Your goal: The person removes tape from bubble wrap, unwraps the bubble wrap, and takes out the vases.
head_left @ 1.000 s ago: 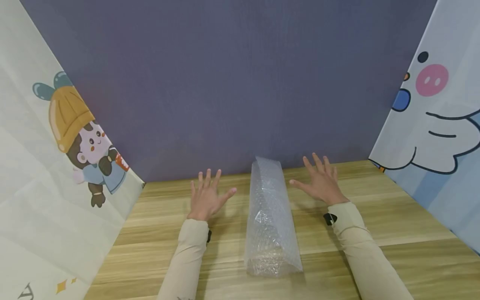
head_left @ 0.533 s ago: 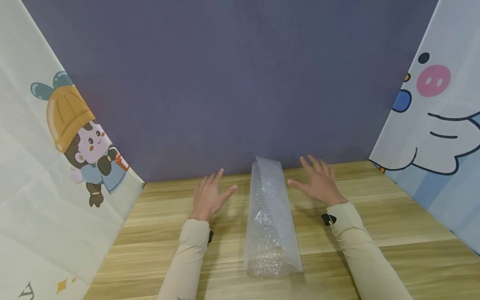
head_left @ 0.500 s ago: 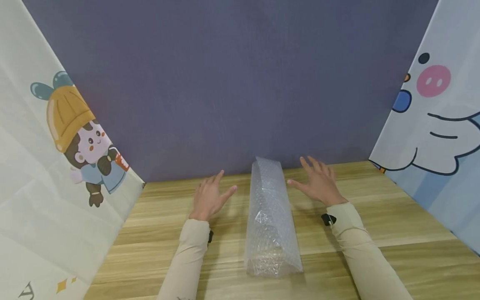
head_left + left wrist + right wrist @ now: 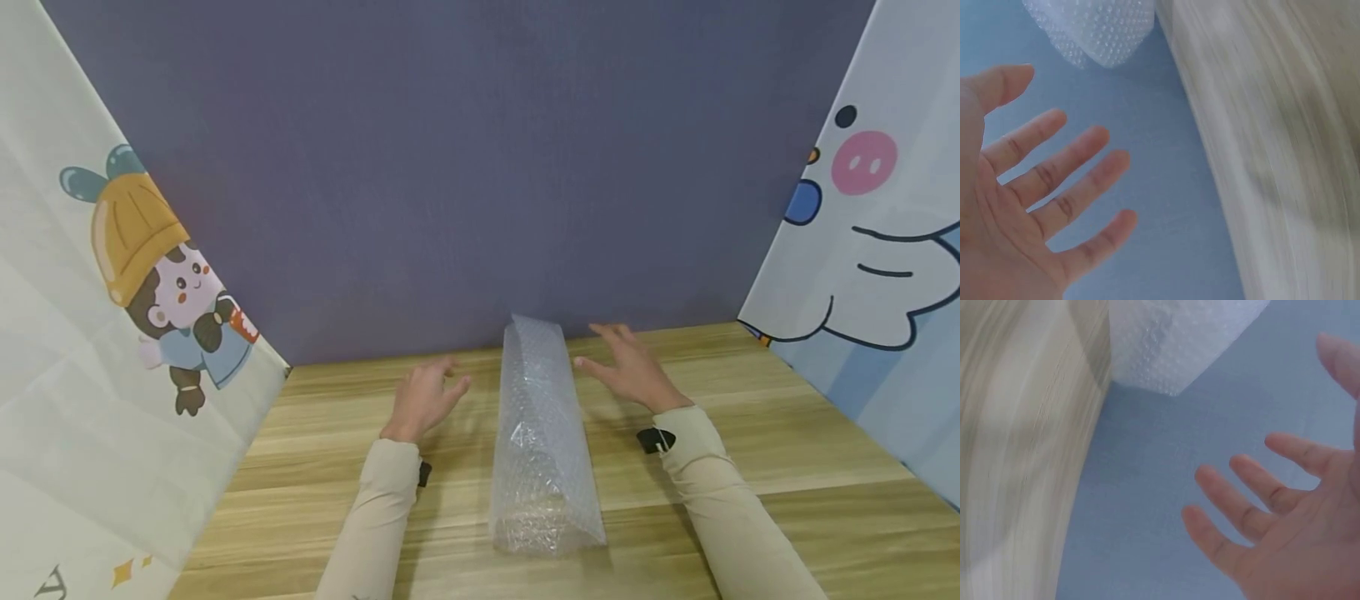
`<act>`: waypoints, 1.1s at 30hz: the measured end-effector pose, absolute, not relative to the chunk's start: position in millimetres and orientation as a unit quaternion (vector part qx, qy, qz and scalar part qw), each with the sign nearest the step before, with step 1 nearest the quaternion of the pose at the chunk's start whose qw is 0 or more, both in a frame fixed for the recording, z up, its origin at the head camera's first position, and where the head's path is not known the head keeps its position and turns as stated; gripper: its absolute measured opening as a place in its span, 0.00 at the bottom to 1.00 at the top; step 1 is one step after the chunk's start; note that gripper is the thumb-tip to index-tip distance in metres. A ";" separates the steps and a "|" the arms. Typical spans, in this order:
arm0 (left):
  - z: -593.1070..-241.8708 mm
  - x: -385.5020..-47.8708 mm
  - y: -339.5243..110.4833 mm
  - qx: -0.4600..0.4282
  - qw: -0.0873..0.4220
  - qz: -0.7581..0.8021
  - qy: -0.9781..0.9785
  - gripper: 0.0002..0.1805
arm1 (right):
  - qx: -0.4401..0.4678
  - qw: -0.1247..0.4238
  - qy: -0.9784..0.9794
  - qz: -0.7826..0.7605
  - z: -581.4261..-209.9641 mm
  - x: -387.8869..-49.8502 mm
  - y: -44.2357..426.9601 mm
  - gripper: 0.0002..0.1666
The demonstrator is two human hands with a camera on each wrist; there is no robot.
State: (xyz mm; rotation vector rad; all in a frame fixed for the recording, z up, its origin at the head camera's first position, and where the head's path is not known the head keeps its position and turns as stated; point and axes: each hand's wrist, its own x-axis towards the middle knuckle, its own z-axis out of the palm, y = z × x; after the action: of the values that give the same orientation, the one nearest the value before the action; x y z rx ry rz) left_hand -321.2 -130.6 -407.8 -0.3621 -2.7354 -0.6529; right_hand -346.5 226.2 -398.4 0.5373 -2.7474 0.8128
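A long roll of clear bubble wrap lies lengthwise on the wooden table, its far end by the back panel. To its left hovers my left hand, apart from it, fingers spread and slightly bent. On the other side, my right hand is held above the table with its thumb toward the roll, not touching it. Both wrist views show a bubble wrap end, at the top of the left one, and the palms hold nothing. Whether anything is inside the roll cannot be made out.
The wood-grain table meets a dark grey-blue panel at the back. A pale sheet with a cartoon child hangs on the left. Another sheet with a pink-nosed cartoon stands on the right.
My hands have tilted and their fingers have bent from an upright spread, turning inward toward the roll. The left fingertips sit lower than before. The bubble wrap has stayed in place.
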 end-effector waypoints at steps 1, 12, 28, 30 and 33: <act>-407.1 -320.8 -130.0 -0.130 0.148 -0.239 -0.951 0.23 | 0.188 0.115 -0.934 0.282 -398.3 -346.5 225.0 0.48; -403.5 -316.8 -124.5 -0.173 0.072 -0.352 -0.917 0.19 | 0.212 0.122 -0.921 0.304 -394.8 -341.0 216.4 0.36; -402.6 -311.0 -122.0 -0.209 -0.004 -0.370 -0.905 0.25 | 0.232 0.099 -0.916 0.311 -390.5 -337.0 205.2 0.25; -403.1 -310.1 -120.6 -0.208 -0.020 -0.372 -0.905 0.28 | 0.229 0.088 -0.917 0.315 -390.5 -336.4 203.7 0.24; -403.1 -307.8 -118.4 -0.200 -0.041 -0.375 -0.904 0.34 | 0.226 0.075 -0.917 0.321 -389.8 -334.7 200.7 0.22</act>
State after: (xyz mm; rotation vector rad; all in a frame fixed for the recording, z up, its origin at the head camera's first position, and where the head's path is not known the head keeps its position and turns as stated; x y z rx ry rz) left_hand -307.8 -118.4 -403.1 -0.6445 -2.9172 -1.2104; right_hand -334.7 200.7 -389.8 0.6788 -2.7495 0.9631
